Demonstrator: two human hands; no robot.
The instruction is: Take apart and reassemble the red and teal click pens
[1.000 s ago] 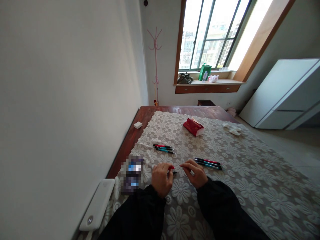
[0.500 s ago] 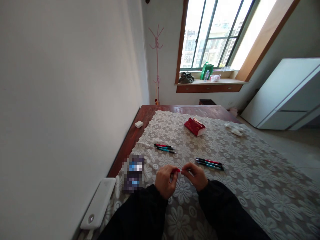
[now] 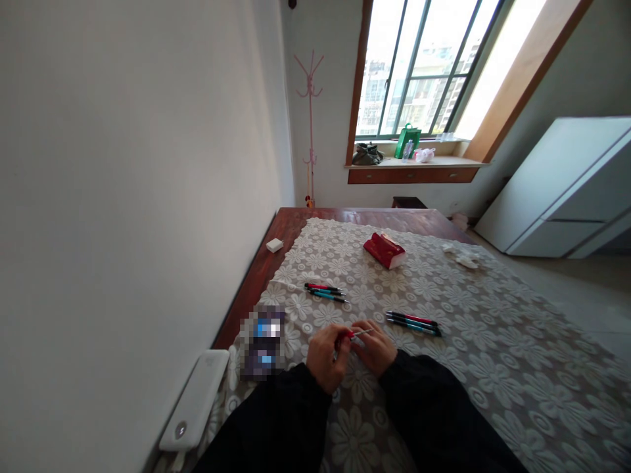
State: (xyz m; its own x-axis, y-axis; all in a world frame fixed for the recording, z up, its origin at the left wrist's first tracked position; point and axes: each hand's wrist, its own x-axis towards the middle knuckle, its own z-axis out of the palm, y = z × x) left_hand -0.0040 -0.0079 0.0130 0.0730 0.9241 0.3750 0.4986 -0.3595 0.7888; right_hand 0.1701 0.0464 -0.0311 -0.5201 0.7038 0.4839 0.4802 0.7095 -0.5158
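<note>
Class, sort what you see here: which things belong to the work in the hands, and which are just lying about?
In the work: left hand, right hand, red pen, pens on the right, pens further back.

Lying about: red book, white box, power bank, green bag.

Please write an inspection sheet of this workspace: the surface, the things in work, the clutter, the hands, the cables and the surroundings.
Surface: wooden table against the wall, mostly covered by a lace floral cloth.
Things in work: a red pen held between both hands, a thin silver part sticking out towards the right.
Clutter: two groups of pens, red book, white eraser-like block, white power bank, crumpled white paper.
Hands: left hand and right hand both closed on the pen, fingers touching it.
Cables: nothing seen.
Surroundings: window sill with bags, pink coat stand, white cabinet.
</note>
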